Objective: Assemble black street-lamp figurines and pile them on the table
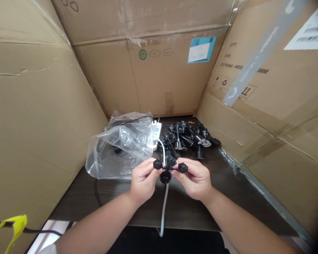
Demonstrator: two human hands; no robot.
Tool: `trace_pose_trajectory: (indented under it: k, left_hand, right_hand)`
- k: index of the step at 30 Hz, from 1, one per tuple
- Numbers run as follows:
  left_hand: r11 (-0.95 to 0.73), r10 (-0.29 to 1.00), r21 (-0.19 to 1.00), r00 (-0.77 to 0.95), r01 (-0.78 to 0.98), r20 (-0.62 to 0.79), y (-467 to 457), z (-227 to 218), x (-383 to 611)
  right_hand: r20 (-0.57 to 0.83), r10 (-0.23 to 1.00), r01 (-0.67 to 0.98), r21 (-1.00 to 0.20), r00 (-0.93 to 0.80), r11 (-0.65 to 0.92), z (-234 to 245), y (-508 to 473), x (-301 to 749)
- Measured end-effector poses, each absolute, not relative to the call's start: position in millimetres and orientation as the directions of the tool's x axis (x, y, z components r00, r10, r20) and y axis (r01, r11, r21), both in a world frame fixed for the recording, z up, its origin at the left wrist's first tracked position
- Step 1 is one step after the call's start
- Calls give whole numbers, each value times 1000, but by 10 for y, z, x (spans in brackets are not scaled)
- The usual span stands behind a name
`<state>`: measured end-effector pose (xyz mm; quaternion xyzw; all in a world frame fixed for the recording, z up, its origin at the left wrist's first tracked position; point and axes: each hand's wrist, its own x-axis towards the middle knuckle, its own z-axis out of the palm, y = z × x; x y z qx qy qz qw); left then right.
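Observation:
In the middle of the head view, a black plastic part (171,161) with three short hexagonal ends and a round cup-like base is held up above the table. My left hand (144,180) pinches its left arm between thumb and fingers. On the other side, my right hand (195,179) pinches the right arm the same way. A white cord (163,211) passes behind the part and hangs over the table's front edge. Beyond my hands lies a pile of similar black plastic parts (178,141), with round discs at some ends.
A white power strip (155,131) stands left of the pile. Beside it, a clear plastic bag (122,151) covers something dark. Large cardboard boxes wall in the dark table (190,211) at the left, back and right. Yellow tape (18,225) hangs on a black cable at lower left.

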<state>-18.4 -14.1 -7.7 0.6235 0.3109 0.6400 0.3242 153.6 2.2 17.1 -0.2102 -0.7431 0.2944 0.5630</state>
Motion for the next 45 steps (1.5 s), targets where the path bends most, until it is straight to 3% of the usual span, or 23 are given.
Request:
trace_pose_trajectory:
  k: [7, 13, 30, 37, 45]
  left_hand:
    - [-610, 791, 791, 94, 52, 604, -183, -2, -168]
    - [-624, 781, 773, 75, 114, 620, -181, -13, -158]
    - [-643, 766, 762, 73, 82, 639, -156, 20, -169]
    - [-638, 766, 769, 61, -40, 640, -133, -30, -139]
    - [-728, 681, 669, 266, 147, 682, -73, 74, -218]
  right_hand:
    - [689, 655, -27, -695, -312, 718, 212, 5, 1504]
    - [679, 666, -12, -703, -310, 711, 230, 3, 1486]
    - [635, 712, -105, -764, -300, 637, 160, 22, 1538]
    - [573, 748, -138, -815, -336, 563, 145, 40, 1570]
    - [548, 688, -133, -818, -476, 560, 183, 113, 1595]
